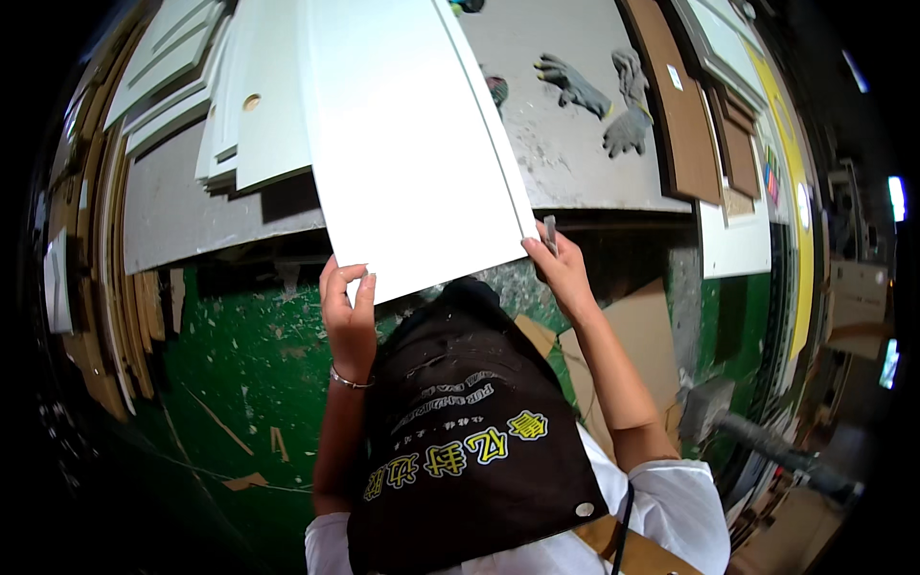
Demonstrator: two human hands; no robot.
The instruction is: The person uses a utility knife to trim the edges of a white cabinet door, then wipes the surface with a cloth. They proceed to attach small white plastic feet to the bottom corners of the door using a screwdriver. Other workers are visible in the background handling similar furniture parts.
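Note:
A long white panel (412,144) with a dark groove along its right side lies partly on the grey worktable, its near end jutting over the edge toward me. My left hand (349,309) is closed on its near left corner, thumb and fingers pinching the edge. At the near right corner my right hand (560,270) is closed on the panel, thumb on top. A small grey metal tool (550,234), its kind unclear, sticks up from among the right hand's fingers. The fingers beneath the panel are hidden.
Grey work gloves (575,88) lie on the worktable (613,182). White boards (268,105) are stacked at the left, brown panels (676,105) at the right. Cardboard pieces (628,355) and scraps lie on the green floor (230,383). A grey metal bar (767,441) stands out at lower right.

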